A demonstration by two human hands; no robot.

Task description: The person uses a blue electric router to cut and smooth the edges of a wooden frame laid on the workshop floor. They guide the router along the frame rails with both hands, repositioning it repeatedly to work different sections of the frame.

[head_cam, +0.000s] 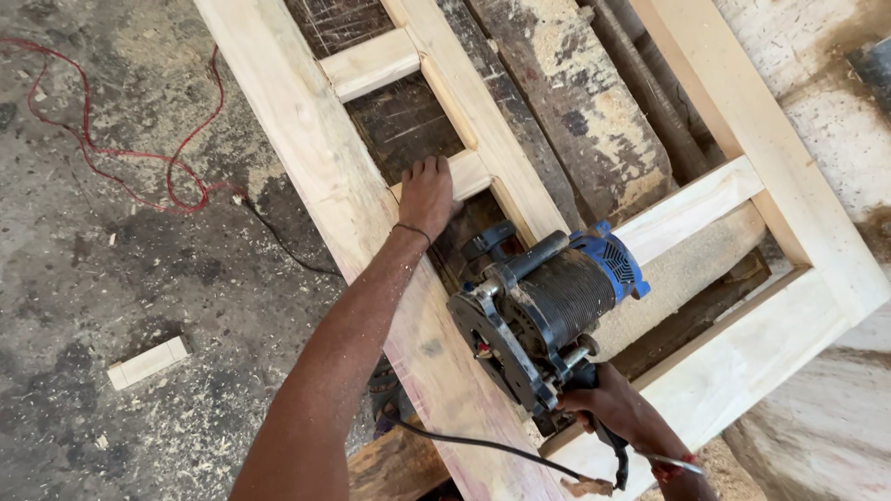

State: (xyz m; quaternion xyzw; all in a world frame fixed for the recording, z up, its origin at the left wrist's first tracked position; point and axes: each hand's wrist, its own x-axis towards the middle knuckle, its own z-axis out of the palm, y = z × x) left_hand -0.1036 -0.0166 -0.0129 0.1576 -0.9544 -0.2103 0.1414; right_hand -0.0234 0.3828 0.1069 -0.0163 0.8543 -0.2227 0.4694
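A pale wooden frame (325, 158) with rails and cross pieces lies over dark, dusty timbers. My left hand (427, 193) rests flat on the frame where a short cross piece meets the long left rail. My right hand (608, 404) grips a handle of a black and blue electric router (543, 311), which is tilted on its side above the frame, its round base facing lower left. The router's black cord (483, 445) trails down past my right wrist.
A red cable (139, 158) snakes across the grey, sawdust-strewn concrete floor on the left. A small wooden offcut (147, 362) lies on the floor at lower left. Old dark planks (575, 111) and sawdust sit beneath the frame.
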